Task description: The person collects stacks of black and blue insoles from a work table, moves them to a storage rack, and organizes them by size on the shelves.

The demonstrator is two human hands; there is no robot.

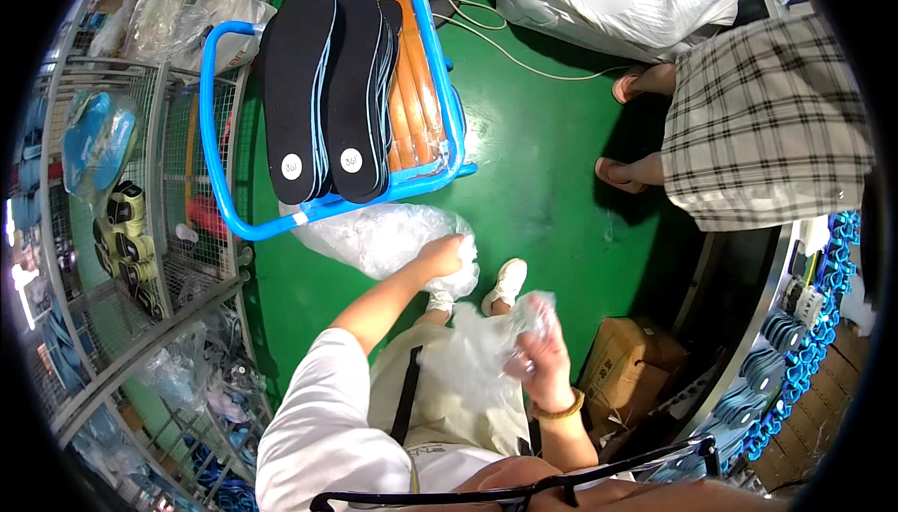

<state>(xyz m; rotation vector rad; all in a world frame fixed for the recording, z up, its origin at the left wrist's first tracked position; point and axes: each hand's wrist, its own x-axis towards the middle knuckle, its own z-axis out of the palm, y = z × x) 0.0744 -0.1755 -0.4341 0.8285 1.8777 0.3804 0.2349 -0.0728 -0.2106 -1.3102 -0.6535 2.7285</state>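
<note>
My left hand [444,255] is squeezed around the end of a crinkly, see-through plastic bag [369,239], just on my side of the blue metal-tube chair with a brown striped seat [416,100]. My right hand [545,353] pinches a cloudy, blurry piece of clear plastic [472,353], farther from that chair and closer to my tummy. Long black shoe insoles with light-blue edges [297,91] sit in two piles on the chair.

Bright light washed across the green floor [552,250], flaring into white glare just off center toward 12 o'clock, while dark shadow pooled beside the plaid skirt [767,129] near 2 o'clock. Blur softened the clear plastic [468,353] toward 6 o'clock. White streaks burned out at 9 o'clock, where fisheye distortion bowed the metal racks [154,185]; black vignetting swallowed the corners.
</note>
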